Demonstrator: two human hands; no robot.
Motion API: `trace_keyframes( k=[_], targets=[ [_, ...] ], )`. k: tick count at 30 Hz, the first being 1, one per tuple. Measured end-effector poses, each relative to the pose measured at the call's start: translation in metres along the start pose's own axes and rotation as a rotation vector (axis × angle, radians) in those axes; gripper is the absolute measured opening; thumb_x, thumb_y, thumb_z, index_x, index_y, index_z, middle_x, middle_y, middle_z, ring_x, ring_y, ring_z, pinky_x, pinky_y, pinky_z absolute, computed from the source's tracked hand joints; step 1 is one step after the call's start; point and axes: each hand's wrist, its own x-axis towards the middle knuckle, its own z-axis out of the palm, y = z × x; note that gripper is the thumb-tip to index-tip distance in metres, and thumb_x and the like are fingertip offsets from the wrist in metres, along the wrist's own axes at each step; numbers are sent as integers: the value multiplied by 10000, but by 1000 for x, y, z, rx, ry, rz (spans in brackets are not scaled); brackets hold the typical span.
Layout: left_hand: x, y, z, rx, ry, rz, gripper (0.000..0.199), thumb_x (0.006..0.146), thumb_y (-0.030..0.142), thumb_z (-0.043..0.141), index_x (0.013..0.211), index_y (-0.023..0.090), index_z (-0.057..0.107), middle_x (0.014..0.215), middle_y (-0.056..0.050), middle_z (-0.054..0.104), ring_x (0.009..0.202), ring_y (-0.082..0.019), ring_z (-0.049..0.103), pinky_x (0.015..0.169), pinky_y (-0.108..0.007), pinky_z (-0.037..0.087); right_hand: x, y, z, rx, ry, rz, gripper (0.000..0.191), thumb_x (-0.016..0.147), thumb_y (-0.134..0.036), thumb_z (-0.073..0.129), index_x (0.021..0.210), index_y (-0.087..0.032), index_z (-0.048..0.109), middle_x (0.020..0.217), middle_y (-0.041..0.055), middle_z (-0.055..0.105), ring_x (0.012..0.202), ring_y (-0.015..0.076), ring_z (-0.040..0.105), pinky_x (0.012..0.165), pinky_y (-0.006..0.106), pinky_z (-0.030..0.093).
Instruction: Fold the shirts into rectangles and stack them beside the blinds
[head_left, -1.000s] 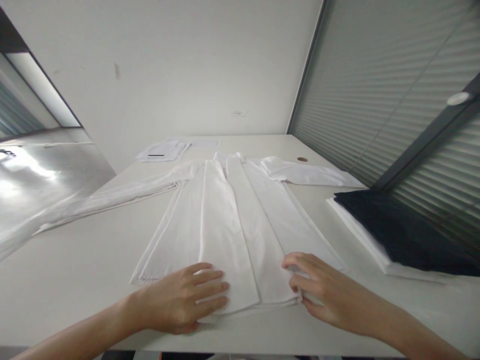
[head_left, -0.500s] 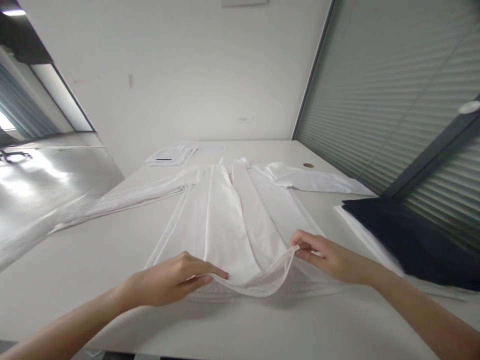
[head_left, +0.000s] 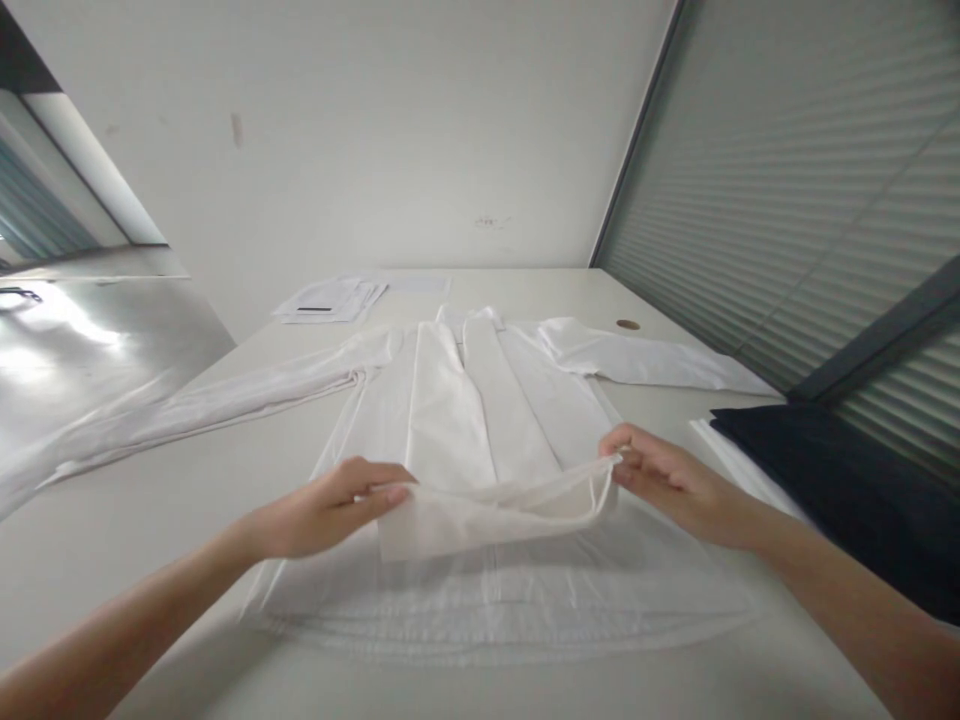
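My left fingers (head_left: pixel 394 496) and right fingers (head_left: pixel 636 442) pinch the raised panel edge (head_left: pixel 472 522) of a white garment (head_left: pixel 448 425) spread on the bench (head_left: pixel 199 490); uneven lifting could let the sagging middle crease.

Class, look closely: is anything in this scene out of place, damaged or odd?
Nothing looks spilled. The papers far left on the table lie askew, edges unaligned. The wall has a smudge at upper left, marring its plain surface. The white shirt has uneven sleeves: one slants toward the viewer, the other runs nearly sideways.
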Motion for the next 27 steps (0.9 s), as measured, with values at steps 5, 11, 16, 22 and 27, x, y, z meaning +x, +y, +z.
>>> trace_keyframes(
  k=[5, 11, 16, 22, 27],
  targets=[
    [21, -16, -8, -17, 84, 72, 445, 1047, 426, 376, 869, 152, 679, 750, -33, 688, 639, -116, 620, 588, -206, 489, 29, 3, -5, 59, 142, -101, 464, 900, -698, 486, 1015, -248, 494, 699, -19, 577, 615, 155, 547, 579, 260, 439],
    [-15, 18, 39, 217, -221, 540, 253, 1011, 225, 483, 1207, 211, 642, 1051, -75, 755, 1001, -188, 703, 947, -292, 543, -39, 7, 20, -204, -240, -70, 205, 1001, -375, 480, 1075, -244, 620, 1056, 70, 685, 1009, 209, 651, 905, 351, 519],
    [-31, 8, 48, 569, -333, 641, 408, 977, 234, 534, 1383, 202, 520, 1433, -47, 560, 1356, -214, 489, 1193, -390, 337, -79, 25, 46, -494, -177, -394, 401, 862, -206, 642, 1254, -260, 585, 1321, 92, 630, 1255, 235, 566, 1079, 378, 449],
    [-28, -21, 50, 597, -267, 498, 718, 846, 251, 600, 1521, 233, 354, 1585, -71, 348, 1492, -317, 232, 1219, -565, 178, -63, 41, 43, -771, -10, -561, 554, 821, -56, 570, 1335, -264, 576, 1431, 82, 551, 1378, 231, 438, 1104, 391, 424],
    [-16, -29, 54, 590, -277, 391, 779, 872, 359, 631, 1555, 225, 280, 1606, -85, 301, 1495, -301, 229, 1231, -508, 174, -36, 53, 36, -910, 2, -656, 539, 855, -49, 530, 1357, -240, 577, 1429, 102, 548, 1364, 250, 442, 1085, 446, 429]
  ],
)
